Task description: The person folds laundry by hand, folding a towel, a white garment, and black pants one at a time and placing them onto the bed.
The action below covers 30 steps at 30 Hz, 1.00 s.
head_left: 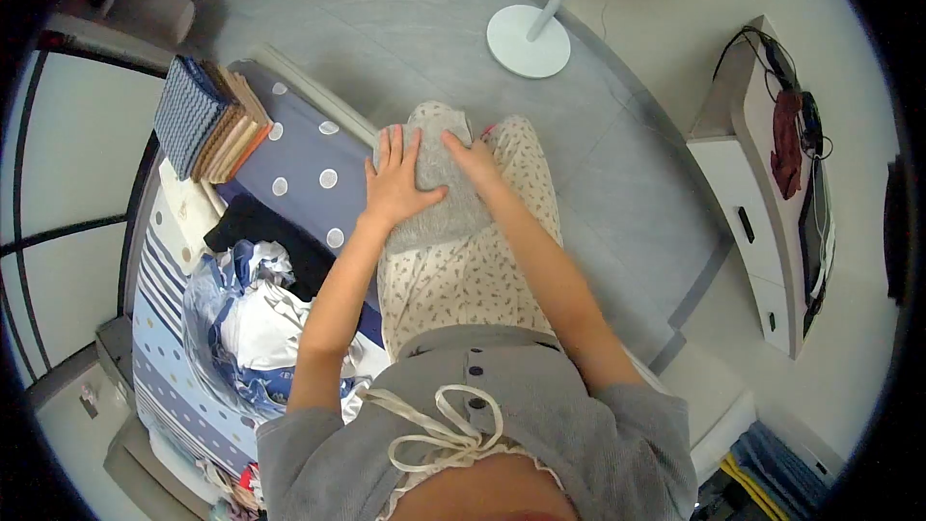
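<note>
A grey piece of folded cloth (439, 217) lies across my thighs, over cream patterned trousers (463, 285). My left hand (395, 178) rests flat on its left part, fingers stretched out and thumb spread. At the cloth's right edge is my right hand (473, 162). Its thumb lies on top of the cloth, while the other fingers curl over the edge and are mostly hidden. What kind of garment or towel the cloth is, I cannot tell.
A neat stack of folded cloths (212, 121) stands on the dotted bed (304, 150) to the left. Near it lie a black cloth (265, 236) and a clear bag of white and blue clothes (260, 328). A fan base (529, 41) stands ahead; a white drawer cabinet (738, 198) is at right.
</note>
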Motion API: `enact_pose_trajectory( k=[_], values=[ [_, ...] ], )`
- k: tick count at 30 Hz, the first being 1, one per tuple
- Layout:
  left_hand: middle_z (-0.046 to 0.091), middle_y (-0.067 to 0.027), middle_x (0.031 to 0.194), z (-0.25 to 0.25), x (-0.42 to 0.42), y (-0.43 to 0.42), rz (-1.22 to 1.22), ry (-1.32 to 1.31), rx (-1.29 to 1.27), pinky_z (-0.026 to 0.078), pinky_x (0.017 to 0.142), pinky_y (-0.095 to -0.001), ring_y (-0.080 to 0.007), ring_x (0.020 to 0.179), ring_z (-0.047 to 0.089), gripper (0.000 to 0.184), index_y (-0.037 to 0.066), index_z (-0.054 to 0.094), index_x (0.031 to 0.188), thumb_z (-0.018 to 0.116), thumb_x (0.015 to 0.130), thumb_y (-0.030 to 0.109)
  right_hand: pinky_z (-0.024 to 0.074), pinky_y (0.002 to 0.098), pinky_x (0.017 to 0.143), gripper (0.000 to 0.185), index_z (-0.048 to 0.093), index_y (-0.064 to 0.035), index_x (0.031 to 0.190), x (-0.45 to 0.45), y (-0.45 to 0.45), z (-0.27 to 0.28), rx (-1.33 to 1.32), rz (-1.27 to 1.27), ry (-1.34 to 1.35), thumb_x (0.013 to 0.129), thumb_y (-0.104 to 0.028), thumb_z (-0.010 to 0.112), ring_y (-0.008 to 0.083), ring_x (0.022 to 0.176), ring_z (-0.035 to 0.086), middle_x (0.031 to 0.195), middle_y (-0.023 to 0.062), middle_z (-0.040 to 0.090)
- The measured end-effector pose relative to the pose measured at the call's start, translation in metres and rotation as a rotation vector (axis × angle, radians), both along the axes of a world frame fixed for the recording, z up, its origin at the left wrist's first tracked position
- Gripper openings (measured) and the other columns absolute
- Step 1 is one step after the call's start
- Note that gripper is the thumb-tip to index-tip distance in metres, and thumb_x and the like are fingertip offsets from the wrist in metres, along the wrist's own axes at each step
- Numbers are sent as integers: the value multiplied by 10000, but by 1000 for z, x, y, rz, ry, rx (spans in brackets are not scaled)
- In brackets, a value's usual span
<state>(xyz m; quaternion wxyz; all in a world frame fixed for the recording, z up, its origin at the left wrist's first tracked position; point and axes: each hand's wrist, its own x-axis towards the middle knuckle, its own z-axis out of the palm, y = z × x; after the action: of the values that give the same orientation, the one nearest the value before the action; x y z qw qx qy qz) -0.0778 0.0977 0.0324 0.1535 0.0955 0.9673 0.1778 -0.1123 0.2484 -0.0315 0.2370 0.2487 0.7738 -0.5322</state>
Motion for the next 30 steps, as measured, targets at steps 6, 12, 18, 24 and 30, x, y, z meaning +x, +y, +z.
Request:
enact_pose_trajectory(
  k=[6, 12, 18, 24, 30],
  values=[
    [41, -222, 1403, -31, 5, -10, 109, 24, 313, 82, 1024, -501, -333, 1310, 7, 1056, 35, 106, 1355, 675, 583, 477, 403, 371, 838, 734, 487, 103, 1088, 9, -6, -6, 122, -2, 189, 721, -528, 559, 360, 987, 528, 1040, 271, 542],
    [98, -256, 1380, -58, 1, -18, 238, 39, 482, 121, 1044, -375, -339, 1297, 93, 933, -17, 147, 1333, 660, 677, 404, 406, 377, 830, 734, 495, 95, 1075, 11, -8, -12, 165, -12, 227, 715, -541, 557, 369, 969, 531, 1016, 257, 556],
    [350, -208, 1278, -56, -18, -41, 714, -397, 1155, 352, 927, -345, -283, 1174, 369, 717, 82, 278, 1316, 636, 750, 338, 383, 373, 865, 732, 474, 69, 1123, 17, -9, 2, 148, -57, 198, 722, -538, 550, 348, 1022, 507, 1079, 245, 532],
    [489, -135, 1170, -46, -35, -84, 887, -783, 1243, 411, 856, -311, -218, 1031, 503, 639, -3, 421, 1202, 633, 749, 394, 372, 356, 885, 696, 451, 61, 1159, 8, -18, 22, 11, 54, 304, 743, -485, 567, 332, 1055, 490, 1124, 242, 508],
    [567, -136, 1019, -47, -25, -132, 928, -428, 1372, 465, 747, -305, -218, 940, 558, 545, -73, 499, 1063, 639, 755, 353, 411, 340, 818, 634, 487, 48, 1111, -11, -67, 40, -57, 153, 410, 750, -467, 571, 324, 955, 545, 1040, 217, 560]
  ],
)
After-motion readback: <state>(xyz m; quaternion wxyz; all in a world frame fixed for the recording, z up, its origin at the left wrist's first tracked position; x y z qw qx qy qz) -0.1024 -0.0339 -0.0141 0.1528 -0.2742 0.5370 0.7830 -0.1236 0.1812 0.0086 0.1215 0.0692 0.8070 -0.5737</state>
